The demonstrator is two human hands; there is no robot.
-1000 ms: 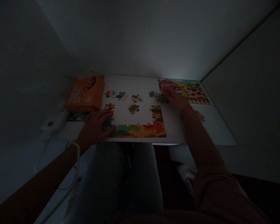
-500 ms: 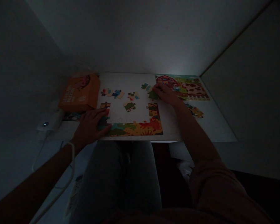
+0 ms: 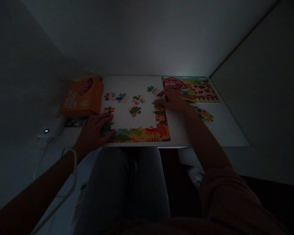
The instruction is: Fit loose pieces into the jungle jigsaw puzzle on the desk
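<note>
A partly joined jigsaw puzzle (image 3: 137, 135) lies along the desk's near edge, with a bottom row and two side columns. My left hand (image 3: 94, 130) rests open over its left column, fingers stretched out and partly hiding the pieces. At the top of the right column, my right hand (image 3: 171, 99) grips a green puzzle piece (image 3: 158, 103) with its fingertips. That piece touches or nearly touches the column; the dim light hides which. Loose puzzle pieces (image 3: 135, 111) lie inside and above the frame, among them a blue piece (image 3: 122, 97) and a green-and-cream pair (image 3: 153, 89).
An orange puzzle box (image 3: 82, 98) stands at the left. A farm picture (image 3: 201, 91) lies at the back right, with a pile of pieces (image 3: 205, 115) below it. A white device (image 3: 52, 129) with a cable (image 3: 71, 182) sits at the left edge. Walls enclose the desk.
My right hand has brought the green piece down and slightly left, to the top of the right column. My left hand stays on the left column. The view has shifted slightly.
</note>
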